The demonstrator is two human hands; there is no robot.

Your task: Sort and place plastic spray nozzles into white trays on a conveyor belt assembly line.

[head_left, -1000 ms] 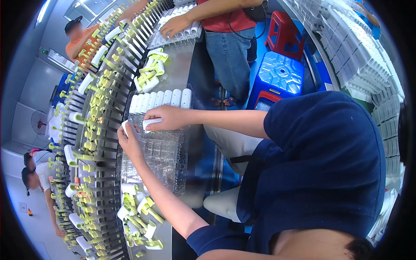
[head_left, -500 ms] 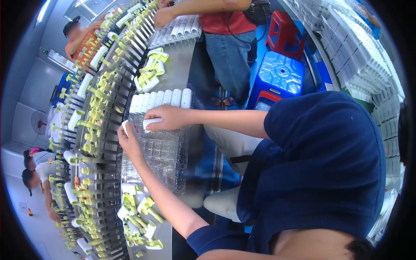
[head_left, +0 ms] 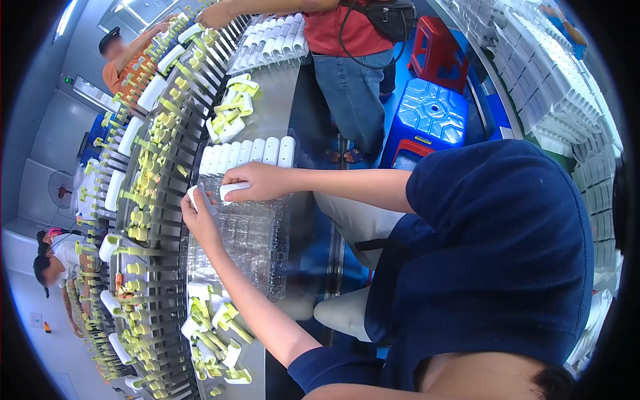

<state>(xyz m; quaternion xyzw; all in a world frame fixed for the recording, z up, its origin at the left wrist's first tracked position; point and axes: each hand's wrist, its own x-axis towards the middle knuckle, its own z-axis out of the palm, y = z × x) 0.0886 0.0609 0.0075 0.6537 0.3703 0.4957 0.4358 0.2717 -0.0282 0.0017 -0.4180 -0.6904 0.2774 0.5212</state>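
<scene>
white casing (head_left: 193,195) clasped in left hand (head_left: 201,221) by the left edge of the clear tray (head_left: 237,257), second casing (head_left: 233,189) clasped in right hand (head_left: 259,179) above it; seemingly paired handling, calling for steadiness.

Wears navy-blue short-sleeved fabric top (head_left: 493,267), right of frame; pale grey trousers (head_left: 343,315), centre; left hand (head_left: 202,221), right hand (head_left: 259,181) bare.

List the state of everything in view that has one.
Left hand: closed around a white part
Right hand: closed around another white part
Clear tray: partly filled
Row of white parts: lined up
Green-and-white parts: loosely heaped
Blue stool: upright
</scene>
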